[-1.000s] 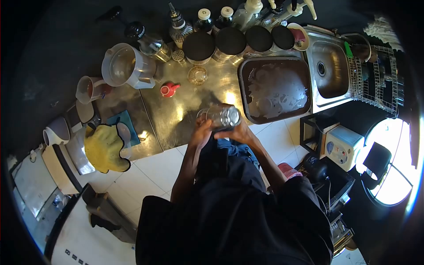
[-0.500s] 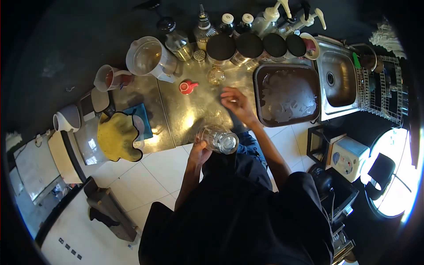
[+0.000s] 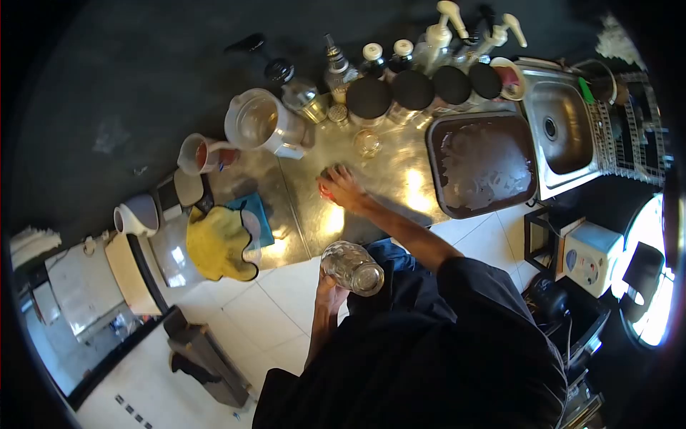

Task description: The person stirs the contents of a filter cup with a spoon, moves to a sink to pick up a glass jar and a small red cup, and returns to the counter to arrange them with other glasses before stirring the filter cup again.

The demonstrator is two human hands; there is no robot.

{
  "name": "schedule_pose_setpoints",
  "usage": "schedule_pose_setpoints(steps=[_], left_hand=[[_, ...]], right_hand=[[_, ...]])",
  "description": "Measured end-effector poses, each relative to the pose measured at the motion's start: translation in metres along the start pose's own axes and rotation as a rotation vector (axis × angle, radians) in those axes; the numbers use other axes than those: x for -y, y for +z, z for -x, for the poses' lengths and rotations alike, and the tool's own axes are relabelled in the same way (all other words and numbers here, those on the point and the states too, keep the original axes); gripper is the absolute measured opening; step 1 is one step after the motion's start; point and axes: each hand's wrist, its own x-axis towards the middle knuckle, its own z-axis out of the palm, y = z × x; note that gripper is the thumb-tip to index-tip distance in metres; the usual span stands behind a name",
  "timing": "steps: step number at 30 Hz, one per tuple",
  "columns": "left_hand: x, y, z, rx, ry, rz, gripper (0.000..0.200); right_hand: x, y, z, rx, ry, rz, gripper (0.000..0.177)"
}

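Note:
My left hand [image 3: 330,293] is wrapped round a clear glass jar [image 3: 352,268], held tilted in front of my body, just off the counter's front edge. My right hand [image 3: 343,187] reaches over the steel counter [image 3: 371,222], its fingers curled down on a small red pot-like thing [image 3: 325,191]. Most of that red thing is hidden under the fingers. Behind the right hand, a small clear glass dish or lid [image 3: 367,143] sits on the counter.
A brown tray [image 3: 486,168] with wet-looking contents lies right, beside the sink [image 3: 563,129]. Black-lidded jars [image 3: 369,98] and pump bottles [image 3: 437,43] line the back. Left are a large plastic pitcher [image 3: 261,125], a smaller jug [image 3: 204,154] and a yellow cloth [image 3: 218,243].
My right hand has moved left across the counter and come down on the red thing. The left hand still holds the jar. The whole view has shifted slightly.

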Motion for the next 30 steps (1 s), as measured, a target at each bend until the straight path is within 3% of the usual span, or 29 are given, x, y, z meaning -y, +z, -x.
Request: schedule_pose_setpoints(steps=[3, 9, 11, 13, 14, 15, 16, 18, 22, 26, 28, 29, 30], left_hand=[[0.000, 0.004, -0.024, 0.191, -0.082, -0.024, 0.071], [0.016, 0.012, -0.081, 0.556, -0.424, -0.210, 0.082], [0.032, 0.010, -0.100, 0.451, -0.633, -0.299, 0.078], [0.046, 0.070, -0.091, 0.533, -0.745, -0.580, 0.072], [0.057, 0.070, -0.096, 0.328, -0.919, -0.463, 0.067], [0.079, 0.083, -0.090, 0.400, -0.869, -0.674, 0.069], [0.089, 0.092, -0.074, 0.795, -0.856, -0.485, 0.076], [0.137, 0.152, -0.036, 1.049, -1.065, -0.598, 0.081], [0.241, 0.138, 0.031, 1.211, -1.406, -0.651, 0.081], [0.314, 0.106, 0.091, 1.228, -1.544, -0.618, 0.082], [0.334, 0.092, 0.118, 1.196, -1.595, -0.613, 0.082], [0.345, 0.085, 0.137, 1.173, -1.618, -0.594, 0.082], [0.352, 0.083, 0.159, 1.163, -1.559, -0.773, 0.084]], right_hand=[[0.007, -0.074, 0.053, 0.236, 0.267, -0.761, 0.058], [0.018, -0.171, 0.237, -0.029, 0.766, -1.794, 0.046], [0.032, -0.219, 0.296, -0.145, 0.821, -1.908, 0.050], [0.055, -0.239, 0.347, -0.440, 0.808, -1.872, 0.051], [0.070, -0.246, 0.370, -0.513, 0.777, -1.828, 0.054], [0.089, -0.252, 0.396, -0.597, 0.756, -1.771, 0.057], [0.101, -0.235, 0.420, -0.788, 0.778, -1.646, 0.061], [0.146, -0.247, 0.447, -1.092, 0.723, -1.580, 0.054], [0.239, -0.179, 0.509, -1.664, 0.659, -1.471, 0.045], [0.335, -0.145, 0.562, -1.969, 0.629, -1.434, 0.036], [0.357, -0.109, 0.591, -2.166, 0.883, -1.420, 0.029], [0.369, -0.108, 0.605, -2.194, 0.881, -1.408, 0.029], [0.381, -0.107, 0.622, -2.154, 1.052, -1.325, 0.027]])
